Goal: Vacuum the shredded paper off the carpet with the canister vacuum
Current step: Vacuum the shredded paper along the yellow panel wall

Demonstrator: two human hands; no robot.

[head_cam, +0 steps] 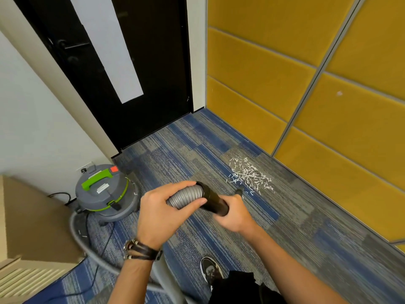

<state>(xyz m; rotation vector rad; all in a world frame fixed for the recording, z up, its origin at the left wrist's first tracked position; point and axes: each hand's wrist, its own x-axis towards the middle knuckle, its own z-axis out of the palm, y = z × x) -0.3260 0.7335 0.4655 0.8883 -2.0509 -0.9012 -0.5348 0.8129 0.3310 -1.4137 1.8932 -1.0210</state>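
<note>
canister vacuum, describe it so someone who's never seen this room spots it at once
Start at the black door and look down to the carpet by its left edge, against the white wall. The canister vacuum sits there: a grey drum, the only thing with a bright green handle and green band.

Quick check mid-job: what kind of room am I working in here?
Probably an office or meeting room: patterned blue-grey carpet tiles, padded yellow wall panels, and a black door with a narrow window strip.

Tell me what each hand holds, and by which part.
Left hand grips the grey ribbed hose at its end; right hand grips the black handle tube joined to it.
</note>
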